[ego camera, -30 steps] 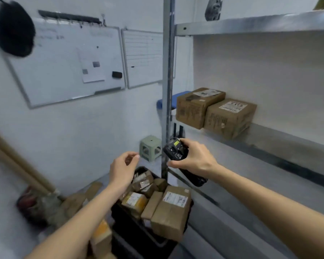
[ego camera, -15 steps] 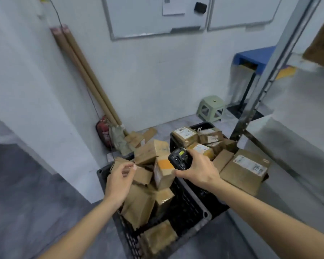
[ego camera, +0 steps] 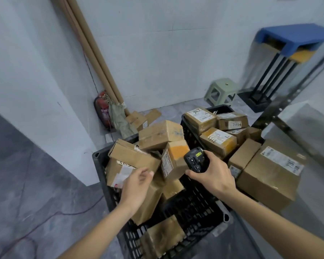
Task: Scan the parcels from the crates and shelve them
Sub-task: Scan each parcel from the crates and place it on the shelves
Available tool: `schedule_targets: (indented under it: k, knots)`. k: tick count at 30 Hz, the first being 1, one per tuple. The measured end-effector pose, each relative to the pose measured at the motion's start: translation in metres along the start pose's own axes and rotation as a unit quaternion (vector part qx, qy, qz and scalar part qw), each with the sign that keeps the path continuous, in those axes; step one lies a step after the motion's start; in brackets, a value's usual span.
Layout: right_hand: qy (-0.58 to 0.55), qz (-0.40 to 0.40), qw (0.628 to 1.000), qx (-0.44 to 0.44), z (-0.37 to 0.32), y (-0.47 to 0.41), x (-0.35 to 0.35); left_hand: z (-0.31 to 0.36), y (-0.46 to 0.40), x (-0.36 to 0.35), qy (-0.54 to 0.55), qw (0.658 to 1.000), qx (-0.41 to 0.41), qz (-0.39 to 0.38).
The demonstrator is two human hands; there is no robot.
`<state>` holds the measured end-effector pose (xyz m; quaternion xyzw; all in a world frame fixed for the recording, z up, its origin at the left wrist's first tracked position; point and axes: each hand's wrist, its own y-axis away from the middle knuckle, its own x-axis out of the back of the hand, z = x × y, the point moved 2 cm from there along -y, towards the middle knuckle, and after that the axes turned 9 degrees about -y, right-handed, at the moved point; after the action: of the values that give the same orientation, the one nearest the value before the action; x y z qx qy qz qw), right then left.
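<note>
Two black plastic crates stand on the floor below me, both heaped with brown cardboard parcels. The near crate (ego camera: 209,219) holds several tilted boxes; the far crate (ego camera: 187,128) holds labelled ones, such as a parcel (ego camera: 199,115) with handwriting on its label. My right hand (ego camera: 213,174) grips a black handheld scanner (ego camera: 195,158) over the gap between the crates. My left hand (ego camera: 137,186) hovers empty, fingers apart, just above a parcel with a white label (ego camera: 120,172) in the near crate. A large box (ego camera: 271,176) leans at the right.
A metal shelf upright (ego camera: 295,86) rises at the right. A green stool (ego camera: 222,91) and a blue table (ego camera: 290,37) stand by the back wall. Cardboard tubes (ego camera: 94,55), a red extinguisher (ego camera: 102,111) and a red cable (ego camera: 45,219) occupy the left.
My view has swung down from the shelf to the crates. Both hands have lowered over the parcels; the left hand has come closer to the labelled box.
</note>
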<state>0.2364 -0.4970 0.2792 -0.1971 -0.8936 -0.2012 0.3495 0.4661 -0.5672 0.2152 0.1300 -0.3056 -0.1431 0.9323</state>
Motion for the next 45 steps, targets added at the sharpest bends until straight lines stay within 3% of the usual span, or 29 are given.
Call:
schedule_targets:
  k: [12, 19, 34, 45]
  knots:
    - [-0.044, -0.021, 0.999, -0.002, 0.014, -0.047, 0.001, 0.030, -0.041, -0.031, 0.042, 0.999, 0.009, -0.023]
    - [-0.102, -0.113, 0.988, -0.001, 0.018, -0.064, -0.011, 0.036, -0.050, -0.059, 0.079, 0.992, 0.021, -0.093]
    - [-0.171, -0.118, 0.978, 0.017, 0.025, -0.003, 0.003, 0.028, 0.006, -0.061, 0.155, 0.984, 0.012, -0.090]
    - [-0.246, -0.078, 0.965, 0.054, -0.004, 0.116, 0.127, 0.123, 0.133, -0.020, 0.123, 0.981, -0.132, -0.064]
